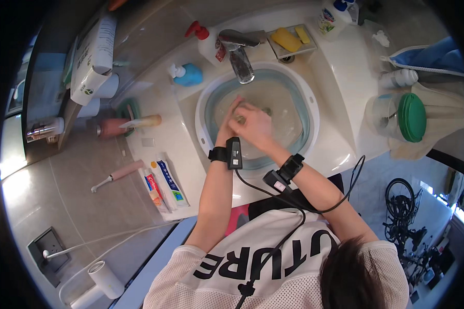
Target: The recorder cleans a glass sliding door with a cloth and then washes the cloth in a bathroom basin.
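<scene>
My left hand (229,124) and my right hand (256,124) meet over a collapsible plastic basin (314,116) with a white rim and a blue-grey wall. Cloudy water (284,102) fills part of it. The right fingers are bent against the left palm. A small dark-green thing (268,111) shows at the edge of the right hand, mostly hidden, and whether either hand grips it is unclear. Above the basin's far side juts a faucet (241,63). The basin stands in a white washbasin (332,143).
Behind the basin stand a red-topped pump bottle (210,44), a blue pump bottle (188,74) and a soap dish (272,45) with yellow soap (287,39). Toothpaste tubes (169,179) lie left; a green-lidded jar (411,117) lies right. A cable (255,188) runs between my wrists.
</scene>
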A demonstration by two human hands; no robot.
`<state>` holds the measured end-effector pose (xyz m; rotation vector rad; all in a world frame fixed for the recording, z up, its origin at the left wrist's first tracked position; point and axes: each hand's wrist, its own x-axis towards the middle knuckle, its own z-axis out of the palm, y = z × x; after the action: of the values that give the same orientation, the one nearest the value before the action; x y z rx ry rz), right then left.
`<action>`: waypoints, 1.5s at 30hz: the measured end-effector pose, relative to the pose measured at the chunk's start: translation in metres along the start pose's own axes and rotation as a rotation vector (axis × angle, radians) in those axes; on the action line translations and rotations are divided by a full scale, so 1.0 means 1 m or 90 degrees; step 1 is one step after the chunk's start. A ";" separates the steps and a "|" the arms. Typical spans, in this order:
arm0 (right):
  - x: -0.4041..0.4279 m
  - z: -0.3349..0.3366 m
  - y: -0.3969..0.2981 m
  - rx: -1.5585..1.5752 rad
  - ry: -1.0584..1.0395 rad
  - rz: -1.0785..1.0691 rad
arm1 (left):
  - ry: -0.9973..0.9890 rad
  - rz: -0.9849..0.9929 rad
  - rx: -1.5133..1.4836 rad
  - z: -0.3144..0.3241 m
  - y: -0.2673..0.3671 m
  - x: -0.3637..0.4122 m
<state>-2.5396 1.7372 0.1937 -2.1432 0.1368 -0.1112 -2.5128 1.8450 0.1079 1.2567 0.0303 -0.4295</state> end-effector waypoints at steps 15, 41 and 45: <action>0.037 -0.004 0.082 -0.277 -0.002 -0.068 | 0.264 -0.342 0.086 0.005 0.034 -0.010; 0.010 0.008 0.026 -0.034 0.133 -0.038 | -0.063 -0.278 -0.263 -0.006 -0.026 0.022; 0.034 0.004 0.060 -0.139 0.105 0.099 | 0.116 -0.377 -0.183 0.031 0.011 0.016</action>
<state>-2.5088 1.7032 0.1423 -2.3302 0.4288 -0.1893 -2.5009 1.8145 0.1241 0.9829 0.6098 -0.7874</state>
